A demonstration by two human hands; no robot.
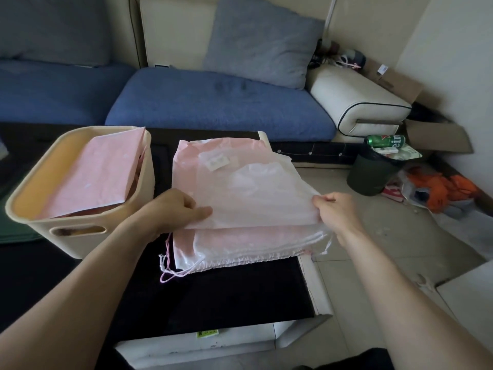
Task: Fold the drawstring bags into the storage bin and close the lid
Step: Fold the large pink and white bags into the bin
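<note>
Here, filmy pink-white drawstring bag between both hands' pinching fingers.

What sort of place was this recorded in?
Most likely a home living room: a blue-cushioned cream sofa, a low black-topped coffee table, and a dark waste bin overflowing on the tiled floor.

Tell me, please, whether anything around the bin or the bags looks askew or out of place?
The folded pink bag in the storage bin sits tilted, one corner poking above the rim. Drawstrings trail loose from the stack's front edge.
</note>
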